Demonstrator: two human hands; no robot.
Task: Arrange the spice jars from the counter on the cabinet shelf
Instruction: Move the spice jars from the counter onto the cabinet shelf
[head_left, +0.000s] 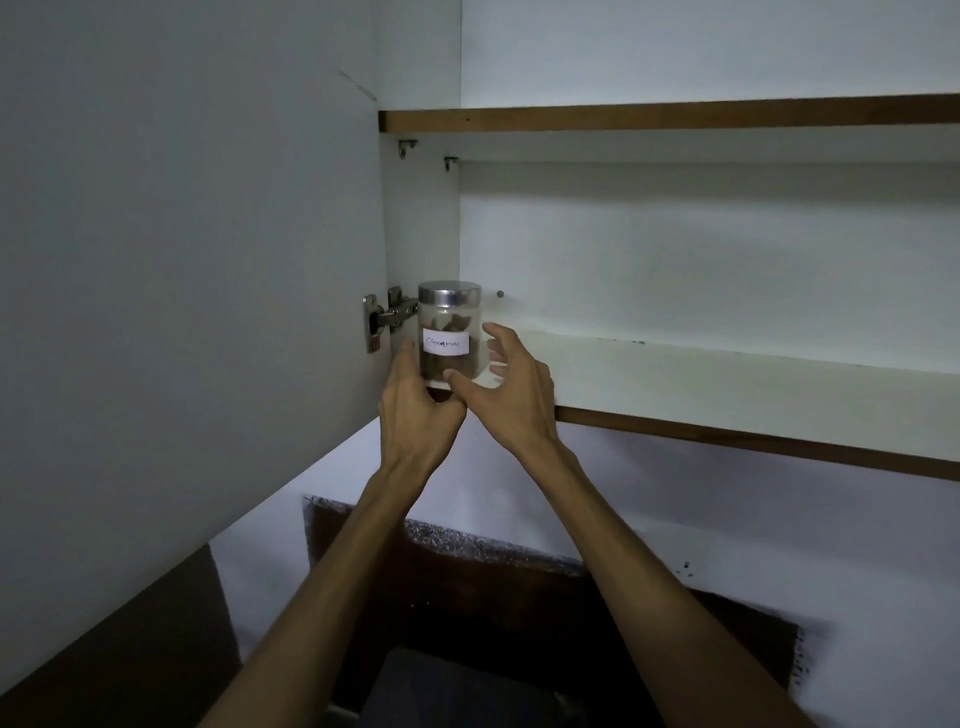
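A glass spice jar (449, 332) stands up straight on the cabinet shelf (727, 384), at the far left end, close to the front edge. It has a shiny metal lid (450, 294) on top and a white label (447, 344) that faces the person. The writing on the label looks like "Cinnamon" — the light is dim, so that is a best guess. Brown pieces sit inside the glass.

The left hand (413, 400) is at about 8 o'clock from the jar. Its fingers press on the jar's left side, low down, and its thumb seems to sit under the front of the base, so it looks like this hand holds the jar. The right hand (511, 387) is at about 4 o'clock from the jar. Its thumb touches the glass near the bottom, but its other fingers are spread wide and curl in the air just beside the jar's right side, so this hand is open.

The jar's long line runs up and down, from 6 o'clock to 12 o'clock, with the lid at the top. Both hands are close, but the left one is the nearer and does the holding.

The door hinge (384, 318) is right beside the jar at 9 o'clock, so there is little room that way. The rest of the shelf, out toward 3 o'clock, is bare — that is the way a push would go if the jar needs more room. No other jars show here.
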